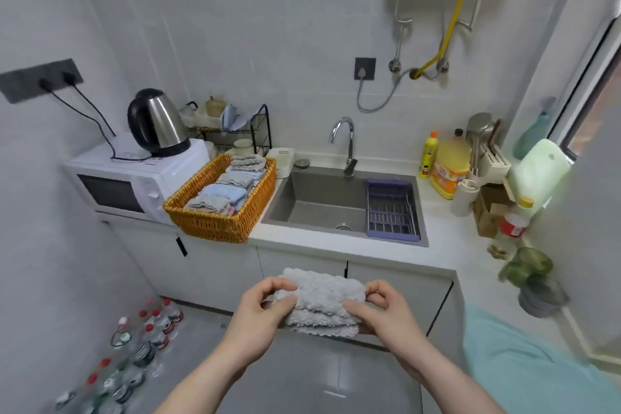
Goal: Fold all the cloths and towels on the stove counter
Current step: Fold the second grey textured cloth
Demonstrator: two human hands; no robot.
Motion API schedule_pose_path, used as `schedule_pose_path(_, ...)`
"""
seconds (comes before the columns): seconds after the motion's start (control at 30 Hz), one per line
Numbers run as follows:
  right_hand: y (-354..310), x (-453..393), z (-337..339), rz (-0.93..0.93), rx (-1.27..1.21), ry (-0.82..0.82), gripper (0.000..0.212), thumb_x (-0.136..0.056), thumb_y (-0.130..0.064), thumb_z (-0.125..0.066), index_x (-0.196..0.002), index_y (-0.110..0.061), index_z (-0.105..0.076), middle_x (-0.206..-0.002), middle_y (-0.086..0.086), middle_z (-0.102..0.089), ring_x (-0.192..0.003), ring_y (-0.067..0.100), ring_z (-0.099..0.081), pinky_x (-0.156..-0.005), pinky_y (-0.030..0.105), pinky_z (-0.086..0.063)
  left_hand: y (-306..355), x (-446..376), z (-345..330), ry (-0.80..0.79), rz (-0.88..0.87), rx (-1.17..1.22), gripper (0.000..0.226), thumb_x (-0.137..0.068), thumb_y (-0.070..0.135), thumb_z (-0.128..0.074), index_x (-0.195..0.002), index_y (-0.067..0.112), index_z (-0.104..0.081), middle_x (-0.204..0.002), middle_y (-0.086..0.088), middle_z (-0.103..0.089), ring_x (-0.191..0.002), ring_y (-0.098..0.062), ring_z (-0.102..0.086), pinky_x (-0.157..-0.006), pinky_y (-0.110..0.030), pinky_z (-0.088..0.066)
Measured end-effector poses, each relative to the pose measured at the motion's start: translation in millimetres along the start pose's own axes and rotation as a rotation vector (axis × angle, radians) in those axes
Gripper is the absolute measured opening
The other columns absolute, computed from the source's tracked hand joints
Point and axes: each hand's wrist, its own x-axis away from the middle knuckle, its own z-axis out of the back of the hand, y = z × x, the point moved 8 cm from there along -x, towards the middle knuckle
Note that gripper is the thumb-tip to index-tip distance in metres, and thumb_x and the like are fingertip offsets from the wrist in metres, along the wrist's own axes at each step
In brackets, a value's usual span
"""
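ok so i've got a grey towel (321,301) folded into layers, held in the air in front of the counter (336,247), below the sink (322,202). left hand (260,316) has its grip pinched on the towel's left edge, right hand (379,309) pinched on the right edge, thumbs on top. the wicker basket (215,212) sits on the counter just beside the microwave (134,181), with a row of folded cloths (228,185) lined up inside it.

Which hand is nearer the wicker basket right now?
Left. The left hand grips the grey cloth's left end, below and slightly right of the wicker basket. The right hand grips the other end, farther right.
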Motion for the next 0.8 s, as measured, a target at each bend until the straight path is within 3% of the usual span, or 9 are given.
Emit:
schedule_pose_path(0.1,-20,-50,-36,-0.010,0.018,-0.126,0.029,-0.085,-0.002,-0.078,-0.096,-0.005,-0.051,-0.090,0.009,-0.075,-0.071,0.019,-0.070,-0.064,0.033,-0.059,-5,-23,34,0.101,0.013,0.022,0.010,-0.086,0.028,-0.075,-0.095,0.033,-0.074,-0.088,0.015,-0.071,-0.074,-0.011,-0.053,-0.076,-0.031,-0.045)
schedule_pose_path(0.27,-39,-103,-100,-0.024,0.075,-0.279,0.028,-0.087,-0.005,-0.077,-0.099,-0.006,-0.052,-0.090,0.005,-0.074,-0.072,0.016,-0.071,-0.065,0.029,-0.057,-19,-52,91,0.242,0.047,0.021,0.012,-0.095,0.019,-0.070,-0.099,0.029,-0.074,-0.069,0.022,-0.062,-0.065,-0.010,-0.047,-0.072,-0.030,-0.044)
schedule_pose_path(0.37,-47,-138,-135,-0.022,0.109,-0.331,0.031,-0.087,-0.010,-0.079,-0.104,-0.005,-0.053,-0.088,0.000,-0.073,-0.074,0.014,-0.070,-0.068,0.028,-0.057,-24,-84,127,0.304,0.057,0.032,0.013,-0.095,0.018,-0.070,-0.100,0.028,-0.075,-0.087,0.021,-0.070,-0.066,-0.005,-0.055,-0.076,-0.027,-0.047)
schedule_pose_path(0.47,-54,-176,-164,-0.022,0.108,-0.320,0.036,-0.085,-0.013,-0.081,-0.107,-0.006,-0.053,-0.086,0.001,-0.070,-0.074,0.015,-0.066,-0.072,0.032,-0.059,-24,-124,157,0.307,0.049,0.026,0.012,-0.095,0.020,-0.070,-0.100,0.030,-0.075,-0.106,0.024,-0.072,-0.083,0.000,-0.064,-0.084,-0.022,-0.048)
schedule_pose_path(0.57,-57,-217,-191,-0.027,0.100,-0.279,0.040,-0.083,-0.014,-0.083,-0.109,-0.004,-0.054,-0.087,0.005,-0.064,-0.072,0.016,-0.062,-0.073,0.033,-0.060,-26,-171,187,0.271,0.044,0.003,0.012,-0.096,0.022,-0.068,-0.103,0.031,-0.074,-0.111,0.027,-0.069,-0.093,0.002,-0.063,-0.084,-0.017,-0.046)
schedule_pose_path(0.7,-67,-269,-229,-0.033,0.107,-0.249,0.044,-0.082,-0.018,-0.084,-0.111,-0.003,-0.055,-0.090,0.010,-0.063,-0.075,0.017,-0.064,-0.072,0.031,-0.060,-28,-235,224,0.189,0.043,-0.005,0.014,-0.097,0.020,-0.066,-0.105,0.030,-0.072,-0.125,0.024,-0.062,-0.115,0.000,-0.058,-0.104,-0.028,-0.045)
schedule_pose_path(0.8,-74,-305,-251,-0.031,0.092,-0.204,0.041,-0.082,-0.018,-0.084,-0.109,-0.004,-0.057,-0.093,0.010,-0.071,-0.076,0.016,-0.067,-0.071,0.029,-0.058,-30,-284,248,0.161,0.034,-0.034,0.018,-0.095,0.014,-0.067,-0.102,0.030,-0.073,-0.120,0.007,-0.067,-0.107,-0.004,-0.063,-0.096,-0.028,-0.049)
